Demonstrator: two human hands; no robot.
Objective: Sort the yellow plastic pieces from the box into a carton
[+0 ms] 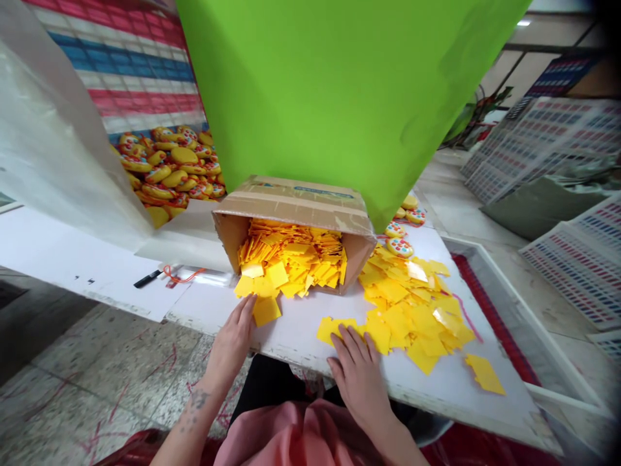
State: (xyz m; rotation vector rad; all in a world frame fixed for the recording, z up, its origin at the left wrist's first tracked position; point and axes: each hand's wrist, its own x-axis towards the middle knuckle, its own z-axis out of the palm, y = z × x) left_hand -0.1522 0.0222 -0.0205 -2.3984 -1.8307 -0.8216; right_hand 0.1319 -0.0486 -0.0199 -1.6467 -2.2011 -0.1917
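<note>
A cardboard box (298, 206) lies on its side on the white table, its mouth towards me, packed with small flat yellow squares (295, 255). My left hand (233, 333) rests at the table's front edge with its fingers stretched out, the tips at the edge of a loose yellow square (266, 311) in front of the box. Over to the right spreads a loose heap of yellow squares (412, 310). My right hand (358, 369) lies at the near left of that heap, fingers extended and slightly apart, touching a few yellow pieces (334, 327).
Behind the box stands a tall bright green panel (339, 97). Round yellow toy-like pieces (179, 168) fill a striped bag at the left; a few dotted ones (400, 246) lie behind the heap. A black marker (148, 279) and orange cord (187, 275) lie on the table (97, 259).
</note>
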